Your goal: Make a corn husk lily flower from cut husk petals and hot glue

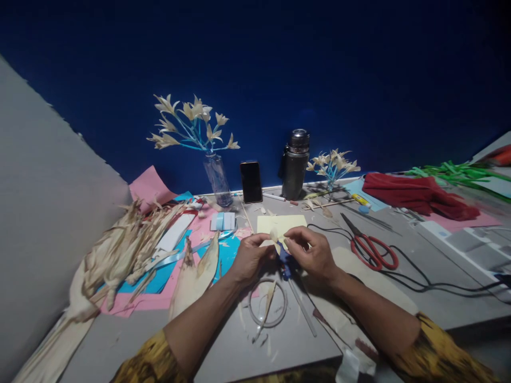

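Near the table's middle my left hand [252,257] is closed, thumb and fingers pinching a small pale corn-husk flower [274,237]. From the other side my right hand [312,252] has its fingertips pinched at the same flower's edge. Just below, between the hands, is a blue glue gun [285,261], partly covered by the right hand. A clear glue stick [302,308] reaches from its rear toward the front edge. Behind the fingers lies a pale yellow paper [293,219]. A roll of clear tape [251,306] with a husk strip across it rests below the left hand.
Red-handled scissors [375,252] and a black cable [429,285] lie right. Dried husks [120,250] are heaped left on pink and blue paper. A glass vase [217,181] of husk flowers, a phone [251,182] and a flask [295,167] stand by the wall. A red cloth [419,196] lies far right.
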Available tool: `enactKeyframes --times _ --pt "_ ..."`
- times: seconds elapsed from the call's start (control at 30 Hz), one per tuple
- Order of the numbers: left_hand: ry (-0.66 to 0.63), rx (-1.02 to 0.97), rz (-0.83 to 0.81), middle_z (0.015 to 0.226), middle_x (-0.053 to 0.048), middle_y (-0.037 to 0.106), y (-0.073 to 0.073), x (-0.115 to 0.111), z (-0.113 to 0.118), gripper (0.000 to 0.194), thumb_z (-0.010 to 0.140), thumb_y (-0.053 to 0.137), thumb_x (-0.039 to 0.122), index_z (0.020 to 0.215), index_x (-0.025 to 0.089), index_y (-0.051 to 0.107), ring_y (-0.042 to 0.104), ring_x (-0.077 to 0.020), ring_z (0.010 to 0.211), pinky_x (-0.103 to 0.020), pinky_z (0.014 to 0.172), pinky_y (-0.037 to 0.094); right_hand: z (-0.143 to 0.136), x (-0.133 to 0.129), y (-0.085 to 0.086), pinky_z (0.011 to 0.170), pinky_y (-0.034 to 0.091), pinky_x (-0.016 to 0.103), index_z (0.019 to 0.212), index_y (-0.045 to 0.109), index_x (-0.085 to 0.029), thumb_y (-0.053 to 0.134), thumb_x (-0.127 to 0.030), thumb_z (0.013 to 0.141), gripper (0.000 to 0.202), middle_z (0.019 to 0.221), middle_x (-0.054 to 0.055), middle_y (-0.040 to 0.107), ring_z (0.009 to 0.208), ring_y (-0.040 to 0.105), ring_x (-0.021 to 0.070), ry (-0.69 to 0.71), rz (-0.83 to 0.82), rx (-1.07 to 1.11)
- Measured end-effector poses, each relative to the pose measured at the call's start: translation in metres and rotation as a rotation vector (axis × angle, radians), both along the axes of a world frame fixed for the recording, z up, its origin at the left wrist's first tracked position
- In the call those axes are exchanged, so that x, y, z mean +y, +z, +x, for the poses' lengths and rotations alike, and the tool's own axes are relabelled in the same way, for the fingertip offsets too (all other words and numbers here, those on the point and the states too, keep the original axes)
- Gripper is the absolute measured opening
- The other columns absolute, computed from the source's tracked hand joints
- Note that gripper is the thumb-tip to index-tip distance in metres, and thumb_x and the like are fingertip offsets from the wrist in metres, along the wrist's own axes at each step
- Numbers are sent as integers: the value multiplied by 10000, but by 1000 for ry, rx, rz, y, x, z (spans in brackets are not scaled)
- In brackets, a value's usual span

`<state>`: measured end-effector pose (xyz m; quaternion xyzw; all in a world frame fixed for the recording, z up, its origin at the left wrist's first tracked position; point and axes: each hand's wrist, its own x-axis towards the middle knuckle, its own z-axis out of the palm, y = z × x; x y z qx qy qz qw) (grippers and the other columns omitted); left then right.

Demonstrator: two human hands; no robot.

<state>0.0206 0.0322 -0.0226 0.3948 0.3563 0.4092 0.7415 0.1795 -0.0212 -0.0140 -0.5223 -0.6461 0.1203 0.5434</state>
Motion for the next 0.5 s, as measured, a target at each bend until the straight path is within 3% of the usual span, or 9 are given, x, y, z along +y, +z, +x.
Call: enactKeyframes --times 0.3,0.5 --pt "12 58 41 537 9 624 5 -1 -2 183 495 809 132 645 127 704 519 -85 483 -203 508 403 1 2 0 568 445 231 855 690 -186 627 -134 838 83 750 18 709 585 595 123 61 87 -77" --pt "-40 30 20 539 11 632 -2 0 -4 184 513 770 105 678 134 696 522 -85 469 -207 516 405 5 2 2 564 439 238 846 679 -187 640 -152 847 52 679 10 681 566 599 128 92 117 -136"
